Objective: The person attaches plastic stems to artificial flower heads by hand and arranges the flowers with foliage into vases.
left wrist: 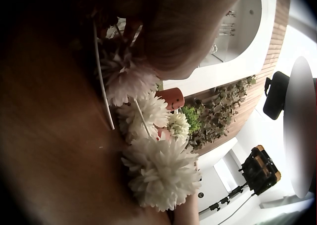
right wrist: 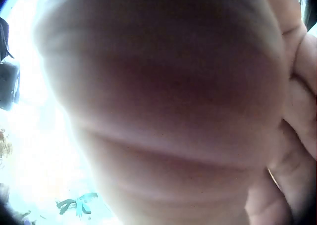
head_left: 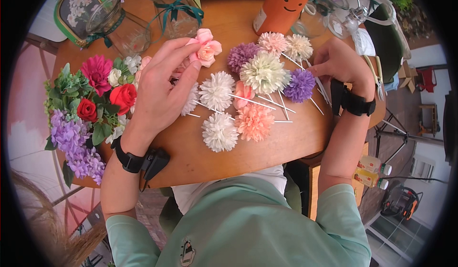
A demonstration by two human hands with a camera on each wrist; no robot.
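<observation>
My left hand (head_left: 164,83) pinches a pink flower (head_left: 207,52) between thumb and fingers, above the table. White pom-pom flowers (head_left: 217,90) lie below it; they show large in the left wrist view (left wrist: 163,173). At the right, my right hand (head_left: 341,64) has its thumb and finger pinched on a thin white stem beside a purple flower (head_left: 299,85). Around it lie a pale green flower (head_left: 265,71), a peach one (head_left: 255,122) and loose white stems. In the right wrist view the palm (right wrist: 168,101) hides the fingertips' contact.
A mixed bunch with red roses (head_left: 123,98) and lilac blooms (head_left: 71,133) lies at the left. Glass vases with green ribbons (head_left: 176,11) stand behind, beside an orange smiling pot (head_left: 284,7). Scissors (head_left: 379,83) lie at the table's right edge (head_left: 377,112).
</observation>
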